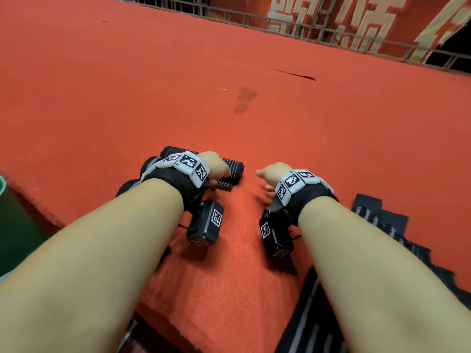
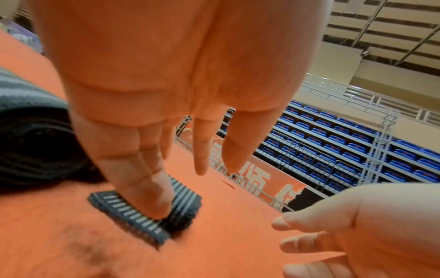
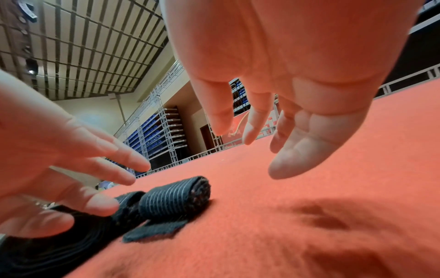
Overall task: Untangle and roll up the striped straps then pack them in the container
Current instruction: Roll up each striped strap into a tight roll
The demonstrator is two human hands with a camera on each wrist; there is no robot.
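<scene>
Now the left hand [image 2: 166, 79] has straight fingers, and one fingertip [image 2: 159, 205] presses the loose end of a rolled striped strap [image 3: 175, 199] on the red carpet [image 1: 254, 118]. Just right, the right hand [image 3: 297, 62] hangs loose, holding nothing. Far off, big pale letters on a red banner [image 1: 344, 19] are unreadable.

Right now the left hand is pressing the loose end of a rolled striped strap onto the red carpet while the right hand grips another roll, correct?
Not quite. The right hand holds nothing: the right wrist view shows its fingers open in the air above the red carpet. The rest holds: in the left wrist view the left hand presses the loose end of the rolled striped strap onto the carpet.
</scene>
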